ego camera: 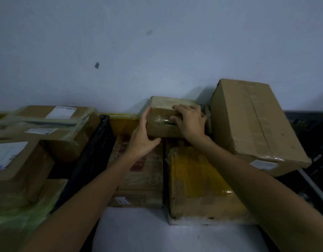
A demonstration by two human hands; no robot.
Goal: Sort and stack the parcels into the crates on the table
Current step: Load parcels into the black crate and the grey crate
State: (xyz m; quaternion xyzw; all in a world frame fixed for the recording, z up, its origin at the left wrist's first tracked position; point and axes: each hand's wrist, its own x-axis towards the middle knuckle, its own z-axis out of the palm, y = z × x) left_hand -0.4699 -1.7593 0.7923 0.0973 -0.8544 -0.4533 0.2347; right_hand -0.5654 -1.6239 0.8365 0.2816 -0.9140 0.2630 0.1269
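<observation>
Hands meet on the small parcel (pixel 165 113), which sits against the wall atop the lower parcels, level, its long axis running left to right along the wall. The left hand (pixel 143 136) cups its left end, fingers up the side and thumb under the near edge; the right hand (pixel 190 122) lies on top, fingers bent over the front edge. Just to the right a large box (pixel 257 124) leans tilted, crowding that end. Below lie a yellow-taped parcel (pixel 202 179) and a red-printed parcel (pixel 144 166). A black crate rim (pixel 91 151) separates these from the labelled parcels (pixel 48 128).
</observation>
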